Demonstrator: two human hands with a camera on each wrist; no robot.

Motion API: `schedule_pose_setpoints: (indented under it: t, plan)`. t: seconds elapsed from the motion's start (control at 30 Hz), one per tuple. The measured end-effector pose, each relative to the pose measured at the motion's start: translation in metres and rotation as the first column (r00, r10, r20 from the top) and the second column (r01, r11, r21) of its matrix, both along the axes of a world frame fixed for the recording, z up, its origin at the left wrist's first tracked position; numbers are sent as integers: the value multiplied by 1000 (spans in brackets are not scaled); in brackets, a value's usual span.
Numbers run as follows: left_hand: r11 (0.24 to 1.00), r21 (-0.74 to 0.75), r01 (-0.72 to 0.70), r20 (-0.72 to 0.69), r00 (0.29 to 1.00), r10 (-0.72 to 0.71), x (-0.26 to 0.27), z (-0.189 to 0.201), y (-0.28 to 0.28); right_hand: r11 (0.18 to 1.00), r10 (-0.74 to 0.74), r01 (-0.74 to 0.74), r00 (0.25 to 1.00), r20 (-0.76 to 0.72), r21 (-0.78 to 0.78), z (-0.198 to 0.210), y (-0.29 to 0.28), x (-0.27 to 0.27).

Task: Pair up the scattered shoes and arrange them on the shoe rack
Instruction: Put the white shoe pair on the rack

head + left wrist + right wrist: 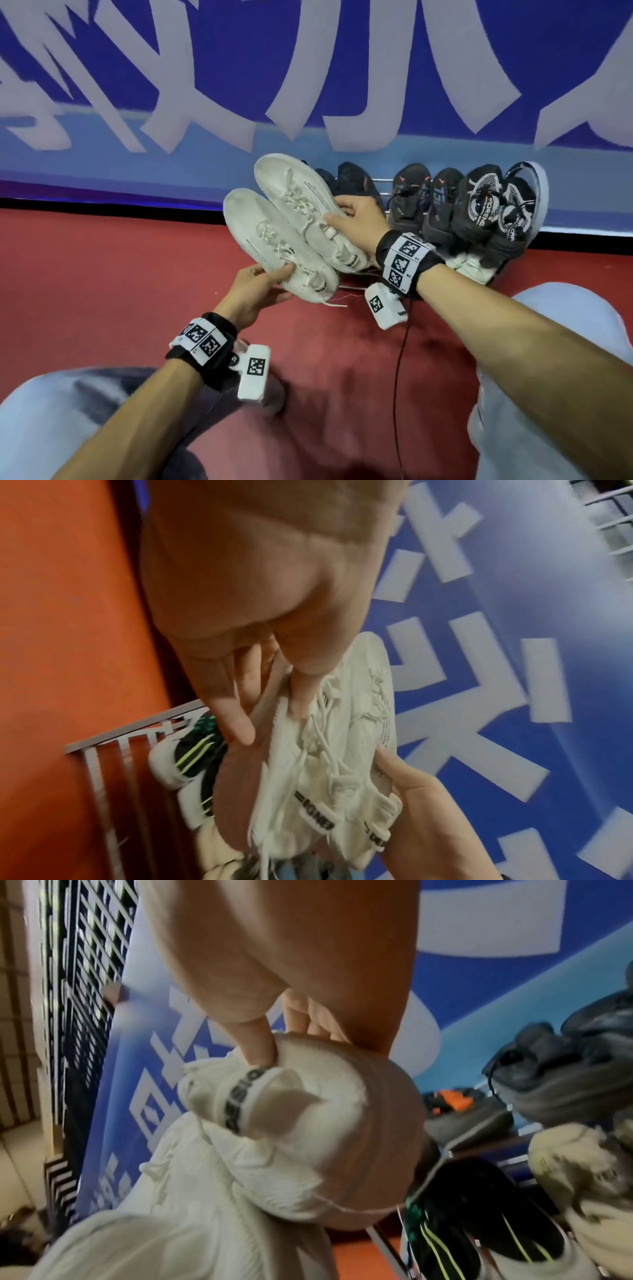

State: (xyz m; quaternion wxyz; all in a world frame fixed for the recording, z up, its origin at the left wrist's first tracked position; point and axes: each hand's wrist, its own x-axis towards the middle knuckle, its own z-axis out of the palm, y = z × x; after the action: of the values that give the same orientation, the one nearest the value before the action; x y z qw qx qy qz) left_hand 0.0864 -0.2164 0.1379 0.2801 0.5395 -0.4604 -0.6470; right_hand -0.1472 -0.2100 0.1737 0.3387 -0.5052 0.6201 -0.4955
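Note:
Two white lace-up sneakers are held side by side above the red floor, toes pointing up and away. My left hand (274,277) grips the left sneaker (263,236) by its side near the heel, thumb on top; the same hand (260,723) pinches the sneaker's (342,750) upper in the left wrist view. My right hand (342,214) holds the right sneaker (298,192) around its laces and collar. My thumb presses into that collar (308,1123) in the right wrist view. Behind the sneakers stands the metal shoe rack (380,180).
Dark shoes fill the rack's top tier: a black pair (356,181), a black-and-orange pair (411,195) and a black-and-white knit pair (496,205). Lower down sit pale shoes (469,269) and a black shoe with green stripes (462,1218). A blue banner wall (205,85) backs the rack.

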Motion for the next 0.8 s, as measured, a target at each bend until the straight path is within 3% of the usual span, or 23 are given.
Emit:
schedule_pose_setpoints:
  t: [0.1,0.2,0.3,0.4,0.5,0.63,0.7,0.8]
  plan:
    - [984,151,-97,-9,995,100,14,-52,8,996,59,-52,992,-107,70,-42,-8,29]
    - [920,369,-133,-47,986,162,18,-101,24,981,143,-96,946,-292,169,-77,-8,50]
    - [851,516,-100,-57,987,151,17,-149,45,937,267,-146,885,-382,317,-109,-5,64]
    - [848,529,-33,-12,999,46,23,-187,54,875,317,-114,870,-378,471,-149,-1,62]
    - [837,530,136,62,978,-198,22,-198,54,800,225,21,916,-332,600,-195,13,42]
    - [765,582,275,221,852,-475,8,-207,32,531,217,97,945,-246,842,-241,43,5]
    - [758,568,320,285,788,-546,-2,-213,15,449,93,131,977,-192,884,-257,55,-12]
    - [768,564,303,295,795,-530,-21,-225,-3,455,-186,122,982,-40,882,-285,66,-31]
